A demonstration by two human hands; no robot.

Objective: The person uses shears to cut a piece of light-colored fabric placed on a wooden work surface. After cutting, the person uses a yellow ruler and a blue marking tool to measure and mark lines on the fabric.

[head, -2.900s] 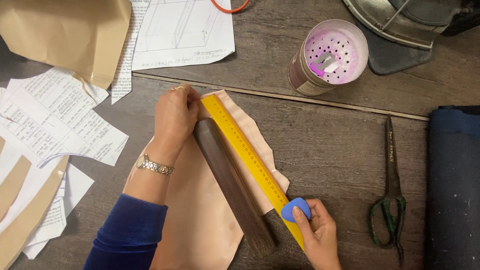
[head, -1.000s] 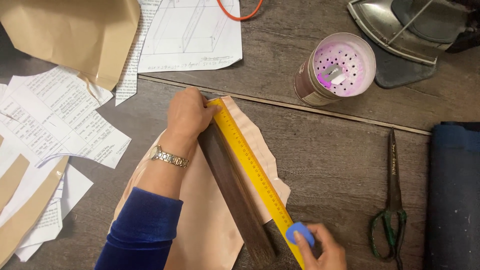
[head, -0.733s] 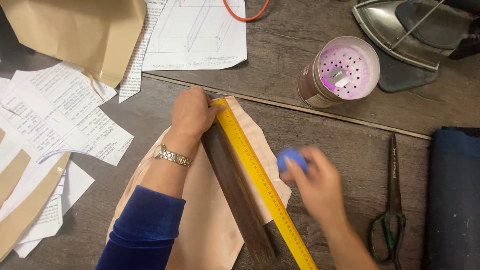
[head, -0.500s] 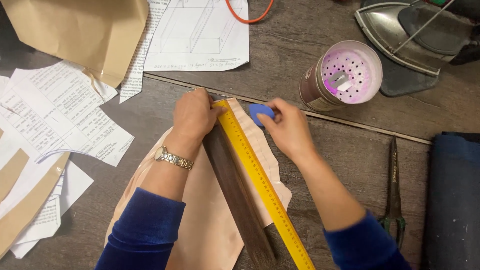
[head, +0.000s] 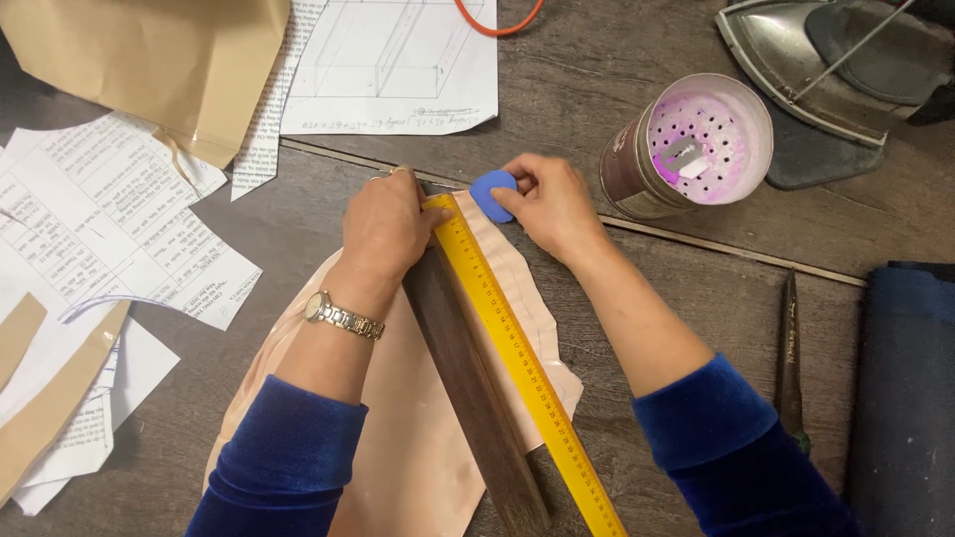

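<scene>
A yellow ruler (head: pixel 517 353) lies diagonally across a pale pink piece of leather (head: pixel 408 438), with a dark wooden strip (head: pixel 468 373) against its left edge. My left hand (head: pixel 383 224) presses flat on the top ends of the strip and ruler. My right hand (head: pixel 552 204) pinches a small blue chalk piece (head: pixel 491 189) at the ruler's top right edge, touching the leather there.
A tin can with a pink perforated lid (head: pixel 691 144) stands to the right, an iron (head: pixel 846 70) behind it. Scissors (head: pixel 791 358) and dark blue fabric (head: pixel 910 398) lie at right. Printed papers (head: pixel 99 229), a drawing sheet (head: pixel 398 65) and brown paper (head: pixel 159 65) cover the left.
My right hand carried the blue chalk from the ruler's lower end up along its right edge to the top end. My left hand stayed pressing on the ruler.
</scene>
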